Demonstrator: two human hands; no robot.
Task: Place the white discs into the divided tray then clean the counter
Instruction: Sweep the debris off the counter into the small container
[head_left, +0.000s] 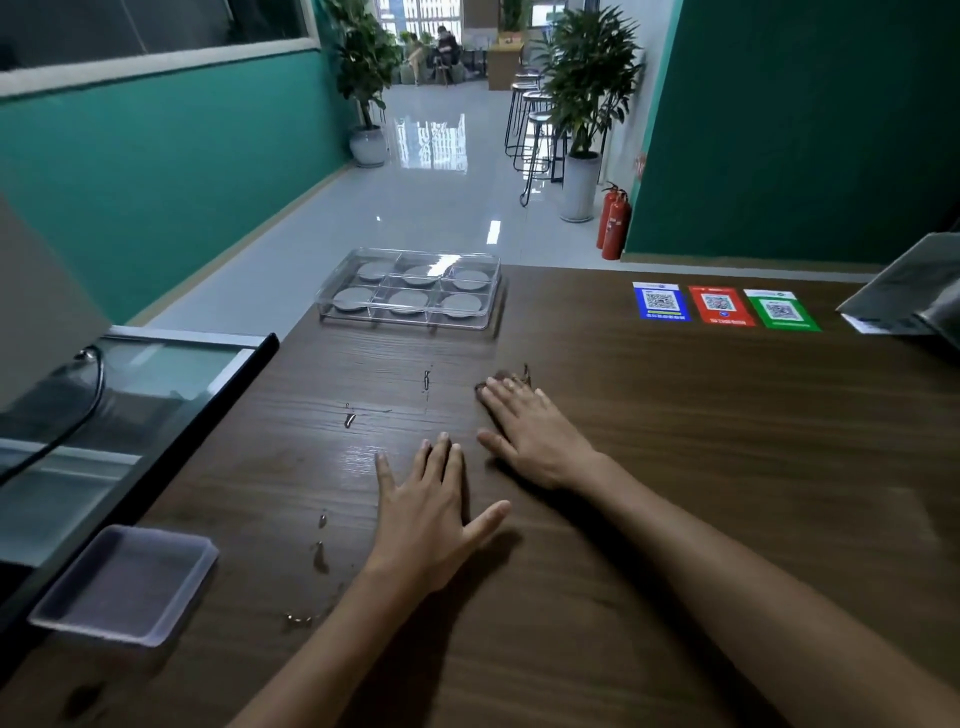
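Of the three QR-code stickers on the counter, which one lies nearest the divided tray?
The blue sticker: it is the leftmost of the row, on the side toward the divided tray. The red sticker sits in the middle, the green sticker farthest.

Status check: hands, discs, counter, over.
Left hand flat, open on counter. Right hand open, fingers on dark smear. Six discs seated in divided tray. Droplets remain.
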